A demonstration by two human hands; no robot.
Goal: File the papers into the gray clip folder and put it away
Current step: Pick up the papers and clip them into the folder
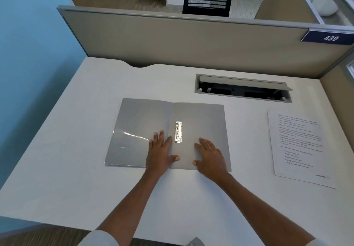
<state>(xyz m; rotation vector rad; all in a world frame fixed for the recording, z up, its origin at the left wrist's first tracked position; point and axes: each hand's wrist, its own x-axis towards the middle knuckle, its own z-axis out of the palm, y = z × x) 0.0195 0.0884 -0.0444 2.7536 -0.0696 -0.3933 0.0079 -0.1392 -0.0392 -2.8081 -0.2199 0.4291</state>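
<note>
Folder (203, 119): lies open and flat at the middle of the desk (95, 178), inside up, spine running near to far.
Clip (178, 132): metal, on the right leaf just beside the spine; whether its lever is raised cannot be told.
Left hand (160, 154): palm down on the left leaf, near edge, fingers straight and spread, grasping nothing; thumb reaches across the spine.
Right hand (209, 158): palm down on the right leaf, near edge, fingers straight, released; fingertips lie just right of the clip.
Papers (298, 146): printed side up at the right of the desk, well apart from the folder, untouched.
Step in hand (judged): pressing the folder flat before the clip is opened.
Doing it well: let the left palm hold the leaf down by the spine so the folder cannot slide or spring shut; free the right hand to lift the lever fully; bring the papers over squared, left edge under the clip, then press the lever shut.
Count: one folder, one clip, one stack of papers (sheets not countable), two hands.
Surroundings: one cable slot (243, 90) at far right.
</note>
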